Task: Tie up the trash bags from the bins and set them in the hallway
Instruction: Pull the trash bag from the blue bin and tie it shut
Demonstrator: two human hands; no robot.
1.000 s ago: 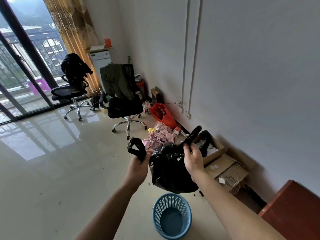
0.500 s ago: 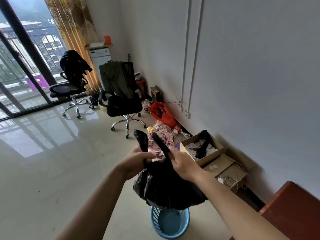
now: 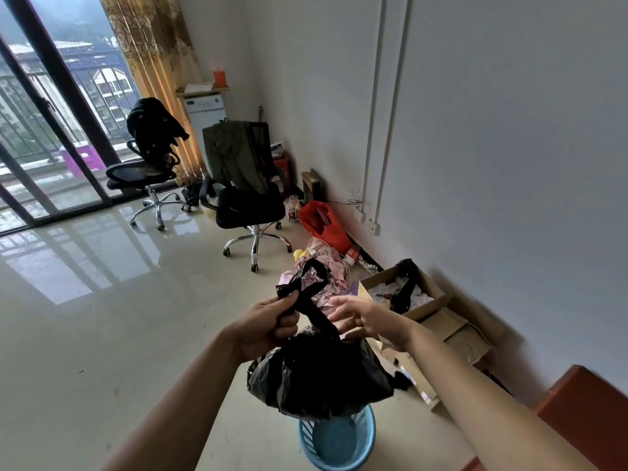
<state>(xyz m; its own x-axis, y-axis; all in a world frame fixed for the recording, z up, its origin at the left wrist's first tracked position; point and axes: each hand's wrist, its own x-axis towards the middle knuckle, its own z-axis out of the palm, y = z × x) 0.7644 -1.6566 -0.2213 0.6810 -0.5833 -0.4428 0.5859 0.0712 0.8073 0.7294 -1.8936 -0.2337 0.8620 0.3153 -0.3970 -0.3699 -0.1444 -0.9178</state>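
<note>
Trash bag (image 3: 319, 375), black and full, hanging in the air directly above blue bin (image 3: 338, 443), its bottom just over the rim and hiding the near part of it. Bag handles (image 3: 306, 287) gathered together and twisted upward above the bag mouth. Left hand (image 3: 268, 329) closed tight around the twisted neck of the bag, thumb on top, fingers wrapped under. Right hand (image 3: 365, 317) loose, fingers spread apart and slightly curled, just beside the neck on its right side; lower fingers seem to touch the black plastic, but contact hard to confirm. Both forearms bare, reaching in from the bottom edge.

Blue bin standing on shiny pale floor (image 3: 102, 317), with slotted wall, inside looking bare. To the right, near the white wall (image 3: 509, 164), open cardboard box (image 3: 401, 290) with white papers and another black bag piece hanging over its edge, and flattened cardboard (image 3: 455, 334) just beside it. Farther back, pink cloth heap (image 3: 323, 266), red bag (image 3: 323, 222), office chair (image 3: 248, 195) with green garment over the back, second office chair (image 3: 149, 158) with black garment. Glass balcony door (image 3: 44, 130) at left, yellow curtain (image 3: 153, 62) beside it. Reddish wooden furniture corner (image 3: 584, 413) at bottom right.
</note>
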